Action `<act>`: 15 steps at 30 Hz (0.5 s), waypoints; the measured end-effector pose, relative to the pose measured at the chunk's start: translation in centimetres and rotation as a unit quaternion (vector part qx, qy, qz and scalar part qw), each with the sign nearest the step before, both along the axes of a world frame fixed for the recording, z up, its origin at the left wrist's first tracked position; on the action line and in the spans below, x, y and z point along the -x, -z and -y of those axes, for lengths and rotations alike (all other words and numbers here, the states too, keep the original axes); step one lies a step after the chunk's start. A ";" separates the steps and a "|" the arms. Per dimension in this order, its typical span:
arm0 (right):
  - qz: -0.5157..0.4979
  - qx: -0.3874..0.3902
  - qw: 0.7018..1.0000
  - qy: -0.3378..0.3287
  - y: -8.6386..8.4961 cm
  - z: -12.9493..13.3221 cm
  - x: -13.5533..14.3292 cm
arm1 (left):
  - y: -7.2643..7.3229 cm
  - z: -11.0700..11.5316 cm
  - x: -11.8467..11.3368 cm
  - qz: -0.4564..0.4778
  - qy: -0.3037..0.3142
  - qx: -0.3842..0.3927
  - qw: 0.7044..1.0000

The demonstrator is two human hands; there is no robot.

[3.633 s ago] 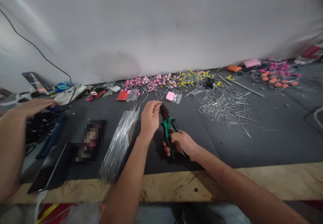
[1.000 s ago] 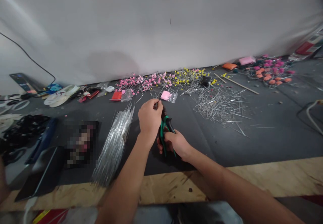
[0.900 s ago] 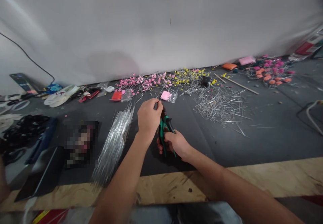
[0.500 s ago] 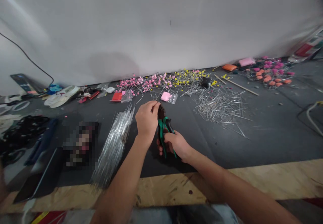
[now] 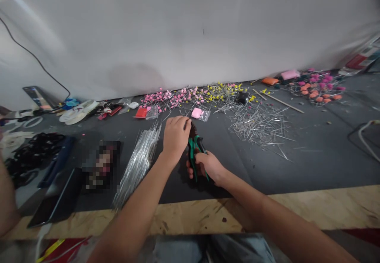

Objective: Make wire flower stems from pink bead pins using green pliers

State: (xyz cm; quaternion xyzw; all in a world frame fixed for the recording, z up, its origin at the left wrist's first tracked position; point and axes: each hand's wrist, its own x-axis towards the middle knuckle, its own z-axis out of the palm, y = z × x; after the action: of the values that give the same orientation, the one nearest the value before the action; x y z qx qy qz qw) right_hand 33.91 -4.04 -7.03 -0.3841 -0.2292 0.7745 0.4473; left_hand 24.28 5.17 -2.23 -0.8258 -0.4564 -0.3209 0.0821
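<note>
Green-and-black pliers (image 5: 193, 152) stand upright over the dark mat near the middle. My right hand (image 5: 208, 166) is wrapped round their handles. At the jaws, my left hand (image 5: 177, 134) is closed with thumb and fingertips pinched together; what it pinches is too small or hidden to name. A bundle of straight silvery wires (image 5: 138, 162) lies just left of my left forearm. Right of the pliers is a loose pile of short wire pieces (image 5: 258, 122). Behind my hands lies a pink packet (image 5: 197, 113).
Pink-tipped wires (image 5: 172, 97), yellow-tipped wires (image 5: 222, 93) and orange and magenta ones (image 5: 322, 87) line the wall. At left lie a dark tablet (image 5: 56, 199), black cord (image 5: 35, 156) and a phone (image 5: 38, 97). Another person's arm (image 5: 7, 195) shows at the left edge.
The view has shifted slightly, so things at the left sit further right. My left hand is turned a little more over the jaws. Another person's arm has come further into view.
</note>
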 end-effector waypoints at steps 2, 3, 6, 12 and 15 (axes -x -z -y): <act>0.004 -0.002 1.000 -0.007 0.2 0.0 -0.1 | -0.2 -0.2 0.1 -0.024 0.020 0.007 0.999; 0.005 -0.004 1.000 -0.009 0.4 0.0 -0.1 | -0.2 -0.2 0.2 -0.030 0.027 0.011 0.999; 0.009 -0.013 1.000 -0.017 0.6 0.1 -0.1 | -0.3 -0.2 0.4 -0.034 0.035 0.022 0.999; 0.007 -0.024 1.000 -0.002 0.1 0.1 0.1 | 0.0 0.4 -0.1 -0.006 -0.011 0.036 0.999; 0.008 -0.020 1.000 -0.002 0.0 0.1 0.2 | 0.2 0.6 -0.5 0.008 -0.029 0.041 0.999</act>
State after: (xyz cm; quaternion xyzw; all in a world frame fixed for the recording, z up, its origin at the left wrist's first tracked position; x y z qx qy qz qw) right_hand 33.73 -4.10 -6.99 -0.3806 -0.2488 0.7674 0.4520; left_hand 24.82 4.54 -2.39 -0.8123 -0.4937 -0.3058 0.0535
